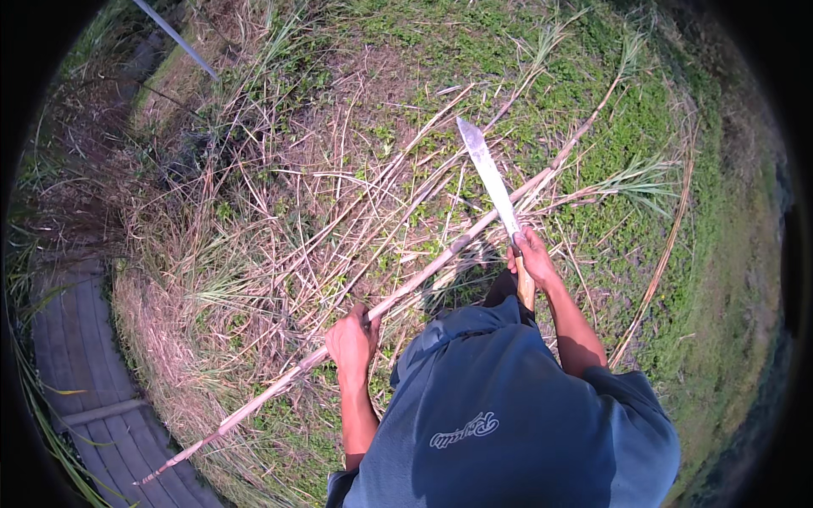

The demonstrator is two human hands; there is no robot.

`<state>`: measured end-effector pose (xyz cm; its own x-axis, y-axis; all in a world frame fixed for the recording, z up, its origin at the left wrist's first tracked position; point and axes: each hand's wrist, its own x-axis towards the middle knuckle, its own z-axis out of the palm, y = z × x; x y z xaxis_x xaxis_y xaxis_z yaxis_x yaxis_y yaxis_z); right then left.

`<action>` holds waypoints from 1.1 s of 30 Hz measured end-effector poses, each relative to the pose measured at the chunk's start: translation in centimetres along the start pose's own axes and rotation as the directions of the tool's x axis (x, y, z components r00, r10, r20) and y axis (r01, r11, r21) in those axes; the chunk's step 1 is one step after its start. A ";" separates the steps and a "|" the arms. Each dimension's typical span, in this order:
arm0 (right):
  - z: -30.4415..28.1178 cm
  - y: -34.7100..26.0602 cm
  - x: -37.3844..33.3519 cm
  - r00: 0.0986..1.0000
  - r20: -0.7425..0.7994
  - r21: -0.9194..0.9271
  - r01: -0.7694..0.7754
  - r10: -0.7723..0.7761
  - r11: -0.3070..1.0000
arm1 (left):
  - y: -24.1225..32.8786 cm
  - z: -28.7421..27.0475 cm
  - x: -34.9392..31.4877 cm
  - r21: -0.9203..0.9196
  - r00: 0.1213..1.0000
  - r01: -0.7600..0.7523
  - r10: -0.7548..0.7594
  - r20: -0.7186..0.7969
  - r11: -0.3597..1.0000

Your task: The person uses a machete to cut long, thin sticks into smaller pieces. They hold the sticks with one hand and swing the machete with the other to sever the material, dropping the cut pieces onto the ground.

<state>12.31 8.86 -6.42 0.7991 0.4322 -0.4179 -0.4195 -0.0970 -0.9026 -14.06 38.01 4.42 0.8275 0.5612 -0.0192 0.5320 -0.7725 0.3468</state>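
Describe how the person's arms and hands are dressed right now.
Both forearms are bare, and the left hand and right hand wear no gloves. A blue-grey short-sleeved shirt covers the shoulders, with a small pale script marking on its cloth.

- Left hand [351,339] closed round long cane stalk [440,258]; dry grass tangle [279,220] crowds its far side.
- Right hand [529,254] grips machete [491,182]; open air above blade.
- Green turf [677,279] at right lies open, one thin stalk [665,250] crossing it.

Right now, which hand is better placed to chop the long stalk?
The right hand: it grips the long knife, blade raised over the stalk. The left hand only holds the stalk.
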 end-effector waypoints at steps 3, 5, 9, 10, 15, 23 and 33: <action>-2.0 -0.9 1.0 1.000 0.005 0.129 -0.024 0.023 0.991 | 0.1 -0.3 -0.3 0.012 0.997 0.052 -0.053 0.052 0.999; -3.3 -0.7 1.8 1.000 0.001 0.134 0.027 -0.027 0.991 | -0.2 0.0 -0.9 0.039 0.994 0.072 -0.074 0.077 0.997; -2.8 -2.1 1.0 0.992 -0.122 -0.149 -0.010 -0.008 0.989 | 1.8 0.3 -1.8 -0.019 0.990 0.075 -0.072 0.119 0.997; -2.1 -2.3 0.4 0.992 -0.124 -0.231 -0.028 -0.001 0.972 | 2.3 0.6 -1.9 -0.019 0.988 0.078 -0.075 0.133 0.997; 3.4 -1.9 -4.1 0.994 0.097 -0.539 0.011 0.049 0.842 | 3.9 2.8 -2.7 -0.065 0.987 0.074 -0.064 0.144 0.995; 0.1 -2.8 -2.3 0.995 -0.099 -0.564 -0.056 0.000 0.824 | 4.2 2.1 -3.1 -0.176 0.992 0.009 0.013 0.122 0.984; 9.9 -3.5 -9.0 0.917 0.387 -0.595 0.169 0.095 0.786 | 6.3 3.5 -2.0 -0.216 0.996 -0.005 0.023 0.082 0.976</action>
<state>2.35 14.17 1.50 0.5261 0.7342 -0.4292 0.0617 -0.5362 -0.8418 -11.76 30.94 3.35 0.8513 0.5172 -0.0879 0.4766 -0.6925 0.5415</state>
